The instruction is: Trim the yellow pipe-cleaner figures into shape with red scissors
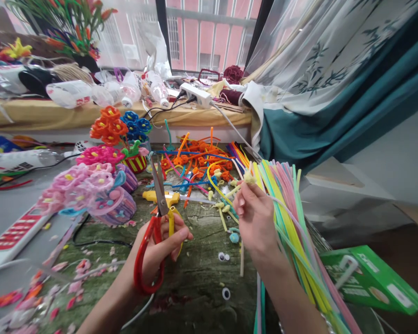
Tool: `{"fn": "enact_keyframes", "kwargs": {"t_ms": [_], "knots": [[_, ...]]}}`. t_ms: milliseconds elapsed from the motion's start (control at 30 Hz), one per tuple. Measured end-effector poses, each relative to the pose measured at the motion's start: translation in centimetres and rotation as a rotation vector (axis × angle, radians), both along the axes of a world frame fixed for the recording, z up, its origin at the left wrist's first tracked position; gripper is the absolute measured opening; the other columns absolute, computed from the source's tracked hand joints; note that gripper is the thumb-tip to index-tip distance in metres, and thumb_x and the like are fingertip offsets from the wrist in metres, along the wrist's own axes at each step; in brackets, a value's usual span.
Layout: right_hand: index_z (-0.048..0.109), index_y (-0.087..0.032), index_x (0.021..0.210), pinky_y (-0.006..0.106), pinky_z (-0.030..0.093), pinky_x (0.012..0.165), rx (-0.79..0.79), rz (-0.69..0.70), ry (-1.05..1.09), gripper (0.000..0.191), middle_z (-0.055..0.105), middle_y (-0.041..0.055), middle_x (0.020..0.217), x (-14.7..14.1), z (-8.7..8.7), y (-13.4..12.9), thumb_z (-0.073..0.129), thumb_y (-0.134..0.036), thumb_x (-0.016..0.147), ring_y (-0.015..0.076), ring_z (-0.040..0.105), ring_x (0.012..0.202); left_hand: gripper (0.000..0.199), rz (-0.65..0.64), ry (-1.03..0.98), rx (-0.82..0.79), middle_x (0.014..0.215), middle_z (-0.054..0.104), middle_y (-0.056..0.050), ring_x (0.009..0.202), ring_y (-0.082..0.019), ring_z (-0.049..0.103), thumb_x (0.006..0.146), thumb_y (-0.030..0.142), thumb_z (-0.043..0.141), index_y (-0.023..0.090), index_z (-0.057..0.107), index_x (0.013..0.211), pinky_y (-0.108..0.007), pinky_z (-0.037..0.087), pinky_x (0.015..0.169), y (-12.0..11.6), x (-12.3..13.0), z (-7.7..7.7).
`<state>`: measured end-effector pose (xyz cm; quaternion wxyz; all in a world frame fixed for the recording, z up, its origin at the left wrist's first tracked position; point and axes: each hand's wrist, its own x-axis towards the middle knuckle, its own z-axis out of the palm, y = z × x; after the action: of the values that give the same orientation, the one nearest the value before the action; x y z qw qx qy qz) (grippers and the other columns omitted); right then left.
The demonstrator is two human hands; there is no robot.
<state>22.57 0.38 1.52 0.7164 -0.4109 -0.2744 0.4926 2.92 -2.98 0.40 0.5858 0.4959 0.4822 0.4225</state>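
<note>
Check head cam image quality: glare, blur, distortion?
Head view: the window is bright and hazy, while the lower-right corner is dim; head view: the outer edges look stretched and softer, the green box included; head view: the scissors and right hand read fairly clearly, though the pale yellow piece shows little fine detail.

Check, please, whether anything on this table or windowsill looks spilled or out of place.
Yes. Pink and orange scraps are strewn across the table at left, like spilled litter. Plastic bottles lie on the windowsill instead of standing.
</note>
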Motion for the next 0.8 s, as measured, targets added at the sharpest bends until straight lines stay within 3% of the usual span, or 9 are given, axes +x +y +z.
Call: {"fn": "enact_keyframes", "kwargs": {"t_ms": [133, 467, 633, 800], "knots": [[0.065, -0.021, 0.07, 0.027, 0.022, 0.044, 0.013, -0.046, 0.019, 0.017, 0.044, -0.0074, 0.052, 0.4, -0.2, 0.2, 0.078, -0.031, 0.071, 0.0077, 0.034, 0.046, 0.029, 0.009, -0.014, 0.004, 0.067, 0.068, 0.002, 0.044, -0.006, 0.048, 0.079, 0.04, 0.073, 0.018, 0.057, 0.086, -0.021, 0.036, 0.045, 0.0, -0.1, -0.4], [0.065, -0.021, 0.07, 0.025, 0.024, 0.042, 0.063, -0.095, 0.041, 0.016, 0.048, -0.0064, 0.058, 1.6, 0.2, 0.5, 0.079, -0.031, 0.07, 0.0066, 0.036, 0.047, 0.029, 0.017, -0.008, 0.017, 0.047, 0.056, 0.007, 0.04, -0.007, 0.043, 0.078, 0.043, 0.071, 0.018, 0.057, 0.081, -0.022, 0.034, 0.047, 0.0, 0.3, 0.2], [0.069, -0.023, 0.076, 0.026, 0.029, 0.044, 0.034, 0.02, -0.058, 0.016, 0.057, -0.0034, 0.067, 0.8, -0.1, 0.2, 0.078, -0.036, 0.073, 0.0084, 0.044, 0.051, 0.031, 0.027, -0.013, -0.003, 0.056, 0.062, 0.004, 0.04, -0.007, 0.044, 0.075, 0.045, 0.074, 0.019, 0.057, 0.081, -0.022, 0.034, 0.046, 0.1, 0.2, 0.0], [0.072, -0.021, 0.075, 0.025, 0.033, 0.045, 0.018, 0.154, -0.061, 0.019, 0.062, -0.0019, 0.069, -0.4, -0.2, -0.1, 0.083, -0.036, 0.069, 0.0082, 0.046, 0.051, 0.038, 0.041, 0.054, 0.004, 0.041, 0.047, 0.008, 0.04, -0.009, 0.041, 0.077, 0.055, 0.069, 0.018, 0.058, 0.077, -0.022, 0.034, 0.047, 0.0, 0.3, 0.4]]}}
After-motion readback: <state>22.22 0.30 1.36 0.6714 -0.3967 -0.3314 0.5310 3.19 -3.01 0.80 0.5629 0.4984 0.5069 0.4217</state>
